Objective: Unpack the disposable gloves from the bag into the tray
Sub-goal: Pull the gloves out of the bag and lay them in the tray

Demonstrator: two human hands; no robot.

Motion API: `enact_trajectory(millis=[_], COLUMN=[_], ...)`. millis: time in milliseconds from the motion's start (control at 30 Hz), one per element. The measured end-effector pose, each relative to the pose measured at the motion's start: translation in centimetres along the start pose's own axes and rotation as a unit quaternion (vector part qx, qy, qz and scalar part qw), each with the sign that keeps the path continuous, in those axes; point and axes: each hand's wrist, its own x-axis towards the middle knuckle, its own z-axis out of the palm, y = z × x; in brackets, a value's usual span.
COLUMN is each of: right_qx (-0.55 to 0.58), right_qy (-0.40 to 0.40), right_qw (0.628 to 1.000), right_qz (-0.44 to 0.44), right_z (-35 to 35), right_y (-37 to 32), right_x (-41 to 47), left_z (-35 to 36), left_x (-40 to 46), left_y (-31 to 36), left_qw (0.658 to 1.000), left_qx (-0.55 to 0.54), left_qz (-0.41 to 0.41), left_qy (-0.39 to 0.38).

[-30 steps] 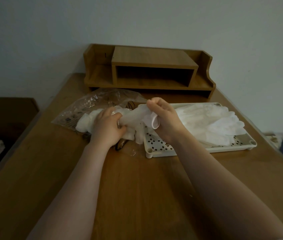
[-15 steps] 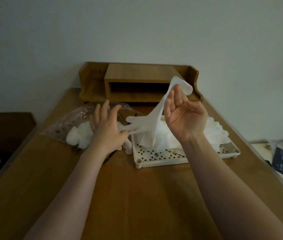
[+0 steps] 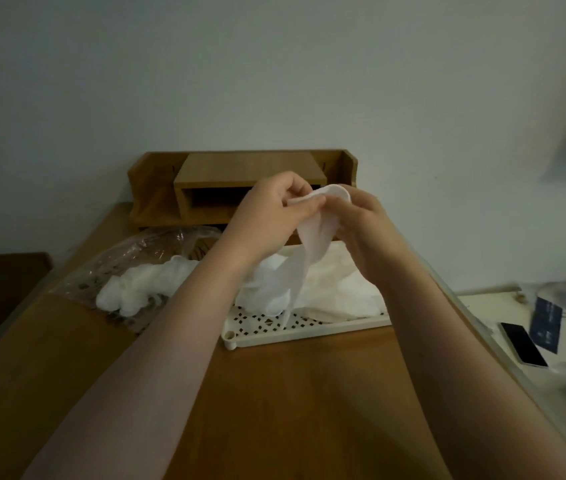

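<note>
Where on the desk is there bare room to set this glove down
Bare wood lies on the table in front of the tray, between both forearms. The tray holds piled gloves; the bag crowds its left side.

A wooden table [image 3: 274, 410] carries a white perforated tray [image 3: 309, 336], a clear plastic bag [image 3: 129, 258] and, seemingly, a wooden organizer [image 3: 240, 171].

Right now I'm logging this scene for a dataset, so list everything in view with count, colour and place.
held glove: one, white, hanging from both hands above the tray
tray: one, cream, perforated, mid-table
gloves in tray: a pile, white, count unclear
bag: one, clear plastic, left of the tray
gloves at bag: a clump, white
shelf: one, wooden, table's far end
table: one, brown wood
phone: one, dark screen, right side surface
left hand: pinches the glove cuff
right hand: grips the glove cuff
</note>
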Motion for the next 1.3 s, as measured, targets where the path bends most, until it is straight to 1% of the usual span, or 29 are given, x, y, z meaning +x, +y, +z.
enact_trajectory(millis=[100,167,233,267,333,367,433,467,500,533,567,600,633,667,767,833,900,933,1000,1067,1133,1167,1233,1300], right_qx=[0.006,0.055,0.114,0.134,0.158,0.166,0.153,0.115,0.053,-0.017,-0.082,-0.131,-0.163,-0.186,-0.276,-0.310,-0.325,-0.321,-0.279,-0.198,-0.150,-0.165,-0.244,-0.299], right_qy=[-0.038,-0.085,-0.139,-0.150,-0.145,-0.143,-0.143,-0.148,-0.154,-0.161,-0.170,-0.180,-0.189,-0.196,-0.226,-0.267,-0.268,-0.251,-0.204,-0.135,-0.068,-0.039,0.009,0.046], right_qw=[0.999,0.994,0.980,0.973,0.966,0.963,0.964,0.969,0.975,0.977,0.974,0.967,0.960,0.951,0.909,0.874,0.858,0.863,0.886,0.913,0.924,0.927,0.925,0.922], right_qz=[0.012,0.044,0.091,0.115,0.145,0.156,0.167,0.163,0.153,0.141,0.127,0.122,0.131,0.150,0.218,0.264,0.293,0.300,0.310,0.329,0.345,0.335,0.291,0.242], right_z=[-1.8,-2.7,-3.8,-4.4,-5.2,-5.6,-6.2,-6.5,-6.7,-6.8,-6.8,-6.7,-6.7,-6.8,-8.1,-9.6,-10.9,-11.4,-11.8,-11.6,-11.1,-10.7,-10.1,-9.3], right_y=[-0.1,0.2,0.9,1.3,2.1,2.4,2.6,2.5,2.4,2.2,2.0,1.8,1.7,1.6,2.0,2.5,3.3,3.8,4.5,5.1,5.7,6.2,7.0,7.8], right_x=[-0.2,-0.3,-0.6,-0.8,-0.9,-0.8,-0.6,-0.4,-0.2,0.0,0.3,0.5,0.8,1.1,1.8,2.0,2.3,2.5,3.0,3.4,3.7,3.9,4.0,4.1], left_z=[1.0,1.4,2.1,2.4,2.8,2.9,2.6,2.3,2.1,2.1,2.2,2.6,3.1,3.6,5.1,5.5,5.6,5.7,5.9,6.3,6.4,6.4,6.3,6.3], left_x=[0.6,0.7,0.9,0.9,0.8,0.7,0.4,0.2,0.2,0.3,0.5,0.6,0.8,0.8,0.6,0.3,0.0,-0.2,-0.5,-0.7,-0.7,-0.7,-0.6,-0.5], left_y=[1.0,1.2,1.3,1.3,0.7,0.2,-0.8,-1.1,-1.4,-1.6,-2.0,-2.3,-2.7,-3.0,-4.4,-5.9,-7.8,-8.6,-9.9,-10.7,-11.2,-11.5,-11.6,-11.7], left_qw=[1.000,0.994,0.974,0.959,0.935,0.928,0.914,0.903,0.896,0.900,0.919,0.938,0.950,0.956,0.968,0.969,0.960,0.953,0.938,0.928,0.922,0.921,0.922,0.919], left_qx=[-0.029,-0.093,-0.200,-0.248,-0.308,-0.324,-0.351,-0.362,-0.356,-0.325,-0.256,-0.169,-0.098,-0.059,-0.012,0.069,0.163,0.203,0.266,0.292,0.301,0.296,0.274,0.275], left_qz=[0.001,-0.035,-0.086,-0.110,-0.148,-0.163,-0.202,-0.229,-0.255,-0.278,-0.290,-0.297,-0.296,-0.286,-0.248,-0.231,-0.215,-0.207,-0.205,-0.215,-0.227,-0.237,-0.258,-0.270], left_qy=[0.009,0.038,0.064,0.080,0.098,0.086,0.009,-0.038,-0.069,-0.081,-0.076,-0.058,-0.036,-0.016,0.028,0.054,0.076,0.083,0.084,0.082,0.087,0.090,0.092,0.089])
